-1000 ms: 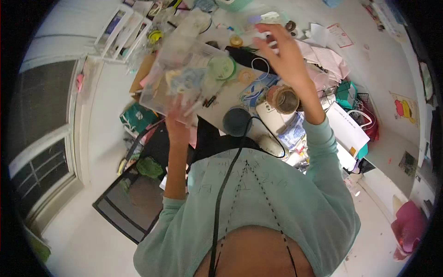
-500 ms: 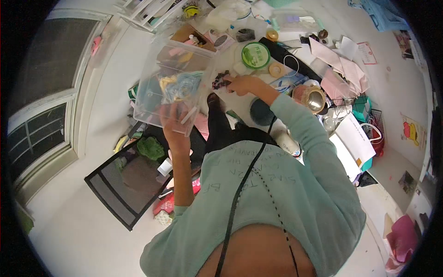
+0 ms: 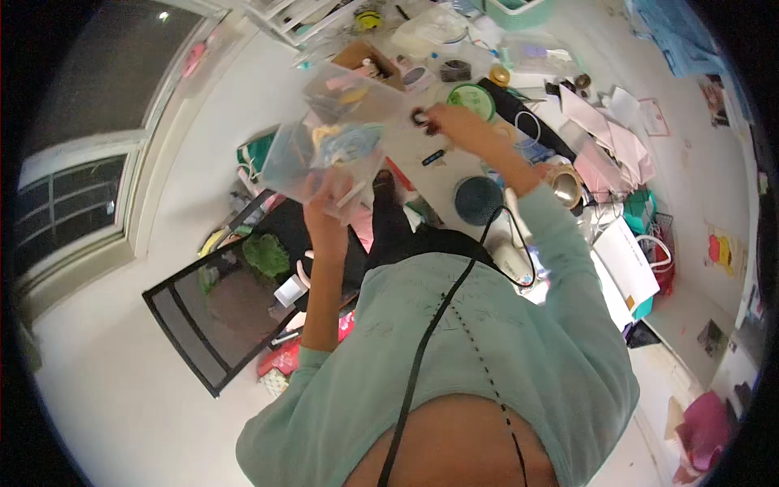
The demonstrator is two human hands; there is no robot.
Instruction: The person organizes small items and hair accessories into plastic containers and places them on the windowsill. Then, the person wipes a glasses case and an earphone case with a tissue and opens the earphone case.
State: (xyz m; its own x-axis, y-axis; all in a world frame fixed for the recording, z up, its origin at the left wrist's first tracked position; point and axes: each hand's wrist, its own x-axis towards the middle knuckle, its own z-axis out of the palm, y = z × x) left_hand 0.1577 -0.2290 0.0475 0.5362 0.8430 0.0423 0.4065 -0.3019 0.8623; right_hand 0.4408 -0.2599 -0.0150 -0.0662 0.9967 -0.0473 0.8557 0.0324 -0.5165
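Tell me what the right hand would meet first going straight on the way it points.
Probably the clear plastic box in the left hand; the right hand leads with a small dark item. Depth is unclear, so it might pass beneath.

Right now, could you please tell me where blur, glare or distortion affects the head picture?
Head view: strong fisheye bending, with black corners; the right hand and the small dark item it holds look motion-blurred; lettering on the green top is too smeared to read. Also head view: a bright spot on the dark window.
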